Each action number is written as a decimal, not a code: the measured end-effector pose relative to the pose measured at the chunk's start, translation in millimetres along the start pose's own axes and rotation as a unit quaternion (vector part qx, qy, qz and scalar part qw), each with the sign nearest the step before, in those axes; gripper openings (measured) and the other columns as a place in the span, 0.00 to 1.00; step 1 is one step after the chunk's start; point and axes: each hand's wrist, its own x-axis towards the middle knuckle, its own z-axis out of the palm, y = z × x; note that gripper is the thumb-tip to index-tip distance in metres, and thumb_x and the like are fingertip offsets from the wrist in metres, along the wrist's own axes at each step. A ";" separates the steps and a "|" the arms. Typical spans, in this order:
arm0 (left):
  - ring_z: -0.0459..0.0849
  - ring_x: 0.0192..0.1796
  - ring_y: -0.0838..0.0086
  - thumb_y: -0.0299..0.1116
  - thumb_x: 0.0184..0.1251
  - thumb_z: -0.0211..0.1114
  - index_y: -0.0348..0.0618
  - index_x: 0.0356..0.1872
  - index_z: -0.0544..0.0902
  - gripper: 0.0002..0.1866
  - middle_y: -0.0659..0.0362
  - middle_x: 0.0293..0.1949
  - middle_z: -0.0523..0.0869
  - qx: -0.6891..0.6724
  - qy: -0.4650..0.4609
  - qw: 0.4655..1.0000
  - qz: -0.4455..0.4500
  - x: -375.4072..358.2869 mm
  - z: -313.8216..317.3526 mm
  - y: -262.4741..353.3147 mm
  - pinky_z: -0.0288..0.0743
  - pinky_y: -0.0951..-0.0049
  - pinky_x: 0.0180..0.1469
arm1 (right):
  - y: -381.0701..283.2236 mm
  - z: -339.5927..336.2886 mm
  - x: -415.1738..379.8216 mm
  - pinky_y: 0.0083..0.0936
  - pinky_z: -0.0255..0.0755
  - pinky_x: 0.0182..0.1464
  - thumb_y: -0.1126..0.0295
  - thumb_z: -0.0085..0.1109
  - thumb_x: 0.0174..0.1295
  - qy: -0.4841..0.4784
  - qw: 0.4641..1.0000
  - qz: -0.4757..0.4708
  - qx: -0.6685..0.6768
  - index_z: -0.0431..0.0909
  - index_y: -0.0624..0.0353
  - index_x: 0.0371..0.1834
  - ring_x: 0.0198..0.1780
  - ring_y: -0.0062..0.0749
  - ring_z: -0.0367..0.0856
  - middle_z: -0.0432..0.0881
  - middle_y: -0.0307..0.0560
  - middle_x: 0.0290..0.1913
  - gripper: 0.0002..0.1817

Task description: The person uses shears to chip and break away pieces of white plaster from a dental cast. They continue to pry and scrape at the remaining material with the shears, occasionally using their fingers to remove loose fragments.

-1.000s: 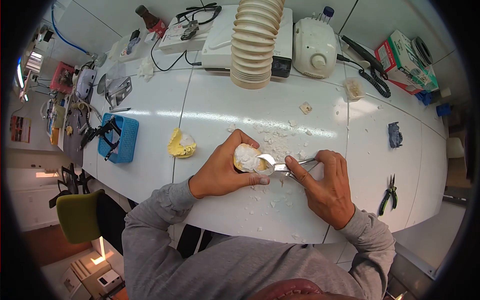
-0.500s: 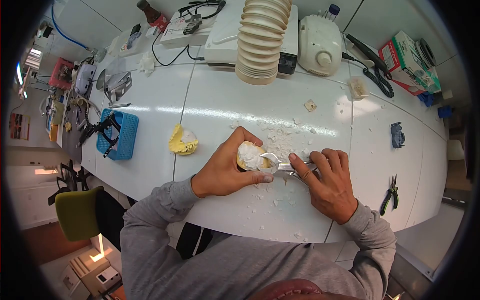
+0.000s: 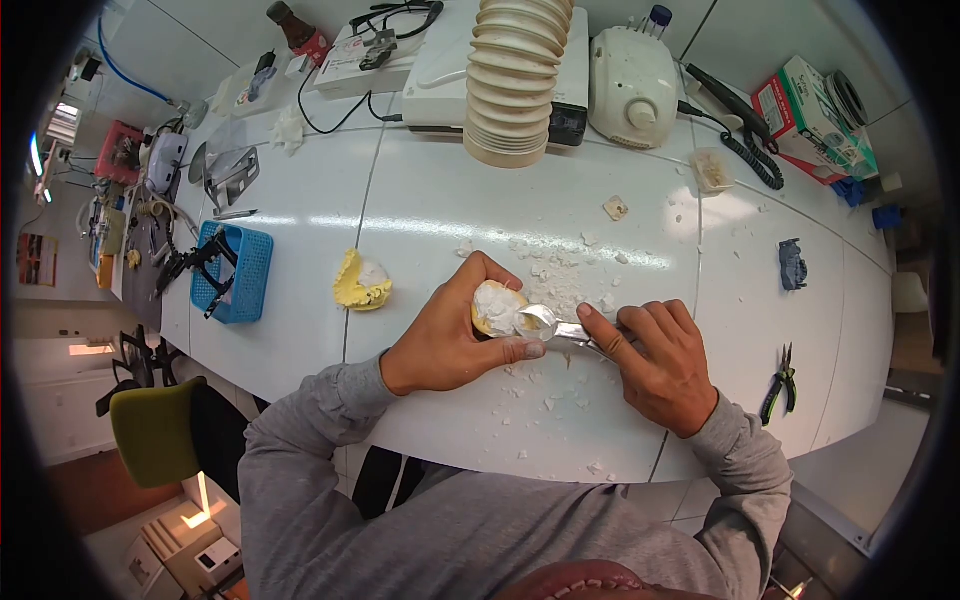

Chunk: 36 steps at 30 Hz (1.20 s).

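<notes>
My left hand (image 3: 447, 333) is wrapped round a lump of white plaster (image 3: 497, 308) with a yellowish rim, thumb along its near side. My right hand (image 3: 655, 362) grips metal plaster nippers (image 3: 567, 331), its index finger stretched along the handle. The shiny curved head of the nippers rests against the right side of the plaster lump. My palm and fingers hide much of the handles. To the left lies a yellow dental impression (image 3: 362, 281) with some white material in it.
White crumbs (image 3: 557, 283) litter the table around my hands. A blue basket (image 3: 262, 272) stands left, a ribbed suction hose (image 3: 510, 95) hangs ahead. Green-handled pliers (image 3: 779, 385) and a grey-blue piece (image 3: 792, 265) lie right, a control box (image 3: 634, 90) behind.
The head of the nippers has turned or closed against the plaster, its gap no longer showing. My left hand keeps its hold. The whole view has shifted slightly.
</notes>
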 end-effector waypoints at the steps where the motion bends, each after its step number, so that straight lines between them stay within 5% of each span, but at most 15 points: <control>1: 0.86 0.50 0.73 0.41 0.62 0.85 0.39 0.58 0.71 0.34 0.53 0.48 0.83 -0.006 0.003 1.000 0.006 0.4 0.6 -1.3 0.82 0.71 0.52 | -0.2 -2.4 0.3 0.34 0.64 0.45 0.80 0.61 0.64 0.000 1.000 -0.002 -0.005 0.78 0.52 0.77 0.39 0.31 0.72 0.77 0.41 0.39 0.34; 8: 0.88 0.51 0.72 0.41 0.61 0.86 0.38 0.57 0.71 0.35 0.51 0.49 0.85 -0.004 0.022 1.000 0.014 2.2 0.4 -5.2 0.83 0.71 0.52 | -9.9 -10.9 2.1 0.37 0.66 0.52 0.78 0.60 0.66 -0.035 0.999 0.009 -0.029 0.73 0.52 0.81 0.43 0.35 0.73 0.77 0.46 0.43 0.35; 13: 0.80 0.54 0.78 0.37 0.57 0.88 0.41 0.60 0.69 0.39 0.58 0.52 0.76 -0.037 0.031 0.999 0.010 0.4 4.4 -6.0 0.78 0.76 0.56 | -15.8 -12.5 3.9 0.40 0.68 0.56 0.79 0.61 0.65 -0.043 0.998 0.032 -0.027 0.73 0.52 0.81 0.45 0.40 0.73 0.75 0.50 0.46 0.37; 22: 0.77 0.56 0.80 0.35 0.57 0.88 0.42 0.63 0.67 0.40 0.60 0.52 0.73 -0.037 0.036 0.997 0.050 -0.6 4.0 -9.4 0.76 0.78 0.57 | -0.6 -2.0 0.0 0.28 0.71 0.31 0.85 0.68 0.52 0.093 0.991 0.091 0.026 0.84 0.51 0.71 0.34 0.33 0.72 0.70 0.43 0.36 0.38; 29: 0.78 0.65 0.74 0.24 0.65 0.79 0.42 0.66 0.65 0.35 0.55 0.60 0.73 -0.127 0.003 0.991 0.052 1.0 4.0 -9.3 0.79 0.73 0.67 | 6.0 -7.3 1.4 0.29 0.70 0.28 0.83 0.75 0.51 0.138 0.982 0.104 0.078 0.85 0.53 0.69 0.27 0.30 0.71 0.70 0.40 0.29 0.36; 32: 0.80 0.68 0.68 0.22 0.64 0.80 0.43 0.63 0.65 0.34 0.48 0.68 0.74 -0.097 0.017 0.988 0.115 6.1 3.0 -16.2 0.79 0.69 0.72 | 6.0 -8.9 1.4 0.30 0.70 0.28 0.82 0.76 0.52 0.146 0.976 0.118 0.107 0.85 0.53 0.68 0.27 0.32 0.73 0.72 0.42 0.29 0.35; 36: 0.82 0.68 0.67 0.23 0.62 0.82 0.41 0.59 0.67 0.32 0.43 0.69 0.77 -0.173 0.013 0.981 0.092 6.5 2.9 -10.3 0.81 0.68 0.71 | 7.2 -9.9 0.9 0.32 0.70 0.28 0.82 0.76 0.52 0.142 0.975 0.116 0.123 0.85 0.55 0.68 0.26 0.34 0.74 0.74 0.43 0.28 0.35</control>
